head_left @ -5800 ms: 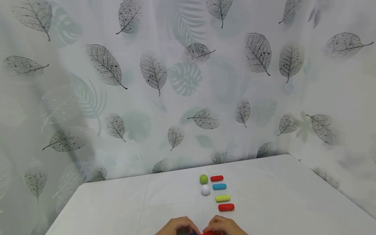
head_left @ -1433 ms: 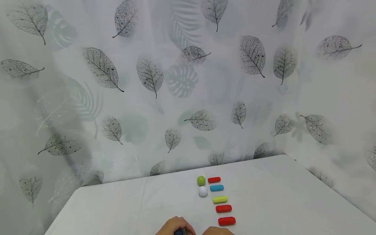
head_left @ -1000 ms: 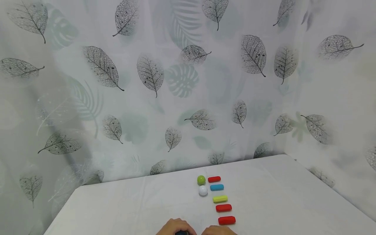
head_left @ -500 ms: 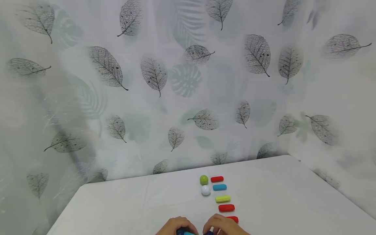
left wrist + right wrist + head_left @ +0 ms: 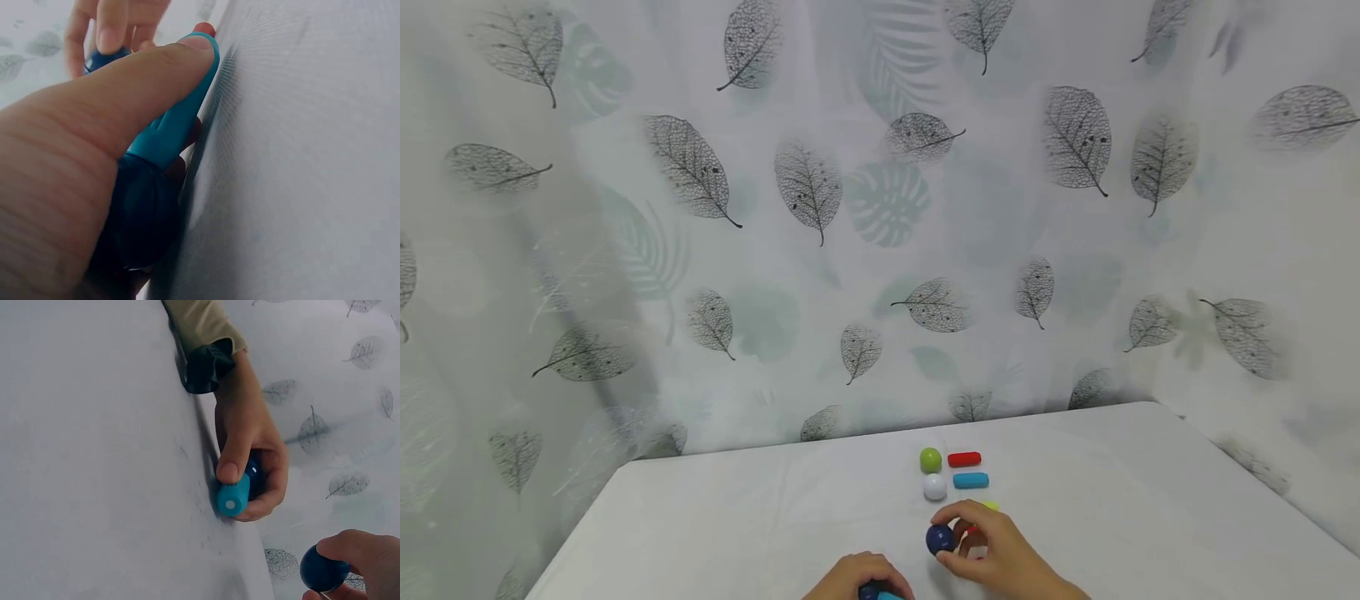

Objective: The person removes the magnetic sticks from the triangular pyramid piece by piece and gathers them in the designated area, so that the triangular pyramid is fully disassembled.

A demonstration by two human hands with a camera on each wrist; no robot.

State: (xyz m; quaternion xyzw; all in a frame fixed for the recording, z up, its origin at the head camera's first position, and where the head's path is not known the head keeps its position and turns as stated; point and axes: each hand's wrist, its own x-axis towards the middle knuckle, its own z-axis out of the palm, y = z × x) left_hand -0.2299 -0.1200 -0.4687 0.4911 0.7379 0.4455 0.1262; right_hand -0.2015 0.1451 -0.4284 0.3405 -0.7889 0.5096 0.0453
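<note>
My right hand [image 5: 955, 543] pinches a dark blue ball [image 5: 938, 539] just above the table, near the white ball [image 5: 935, 487]. It covers most of a yellow-green capsule [image 5: 992, 506] and the red capsules behind it. My left hand [image 5: 859, 583] rests at the near edge of the table. It grips a cyan capsule [image 5: 232, 497] under the thumb and a second dark blue ball [image 5: 254, 472] in the curled fingers. The left wrist view shows the cyan capsule [image 5: 175, 119] and that ball [image 5: 140, 219] close up. Further back lie a green ball [image 5: 930, 459], a red capsule [image 5: 964, 459] and a blue capsule [image 5: 971, 481].
The white table [image 5: 737, 517] runs back to a leaf-printed curtain [image 5: 880, 208] that closes off the back and both sides. The balls stand in one column and the capsules in another right of it.
My right hand has come forward from the near edge holding a dark blue ball, and now covers the two nearest red capsules. My left hand has stayed put.
</note>
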